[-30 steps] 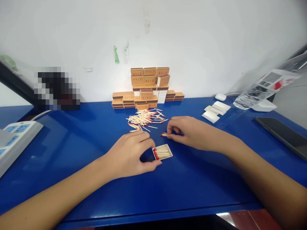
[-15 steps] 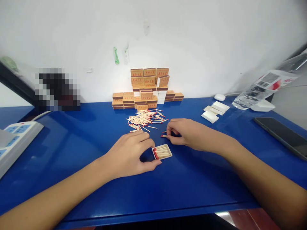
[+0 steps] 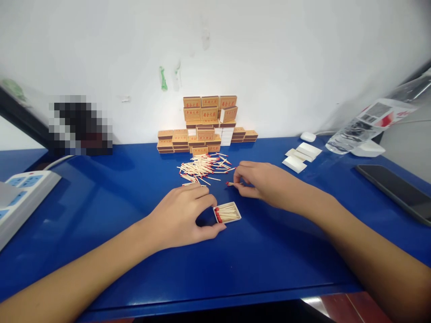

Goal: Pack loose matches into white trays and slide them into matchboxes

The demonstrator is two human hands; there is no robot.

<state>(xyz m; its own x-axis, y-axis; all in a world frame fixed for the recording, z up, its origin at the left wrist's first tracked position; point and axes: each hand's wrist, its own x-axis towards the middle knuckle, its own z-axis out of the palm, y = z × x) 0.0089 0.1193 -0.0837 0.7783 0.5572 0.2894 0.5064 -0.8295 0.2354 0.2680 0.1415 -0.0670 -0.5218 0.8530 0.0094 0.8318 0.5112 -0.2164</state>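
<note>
A small white matchbox tray [image 3: 227, 212] lies on the blue table, partly filled with red-headed matches side by side. My left hand [image 3: 182, 215] holds the tray at its left end, index finger at the far corner and thumb along the near side. Beyond the tray and a little to its right, my right hand [image 3: 261, 180] pinches matches [image 3: 230, 183] between thumb and fingers, red heads pointing left; how many I cannot tell. A loose heap of matches [image 3: 198, 166] spreads farther back on the table, close to both hands.
Stacked matchboxes [image 3: 208, 114] stand against the white wall behind the heap. To the right are folded white card pieces [image 3: 303, 154], a white earbud case [image 3: 308, 136], a tilted plastic bottle [image 3: 360, 123] and a phone [image 3: 393, 190]. A power strip [image 3: 30, 190] sits at the left.
My right hand has moved slightly away from me, and the match heads in its fingers have come closer together. The left hand and the tray have stayed in place.
</note>
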